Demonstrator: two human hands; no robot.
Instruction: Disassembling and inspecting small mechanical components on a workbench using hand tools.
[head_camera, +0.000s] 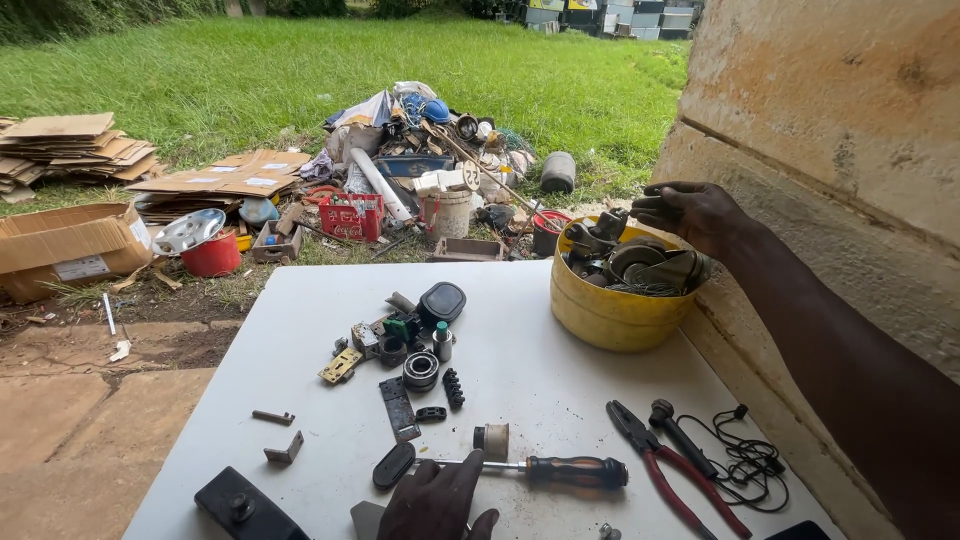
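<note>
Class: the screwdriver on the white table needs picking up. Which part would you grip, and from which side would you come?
Grip the screwdriver by its thick dark handle, coming from above. It lies flat with the handle to the right, clear of the pliers; the thin shaft runs left beside the left hand.

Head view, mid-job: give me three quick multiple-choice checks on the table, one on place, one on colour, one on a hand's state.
1. Where is the yellow bucket?
A. table's far right, by the wall
B. on the grass
C. at the near left corner

2. What colour are the pliers' handles?
A. blue
B. red
C. green

3. What is the right hand doing?
A. lying flat on the table
B. open above the bucket's scrap parts
C. gripping the screwdriver

Answers: 1 A, it stands on the white table next to the wall. 2 B, red handles show near the screwdriver. 3 B, fingers spread over the bucket, holding nothing visible; the left hand rests at the near edge.
</note>
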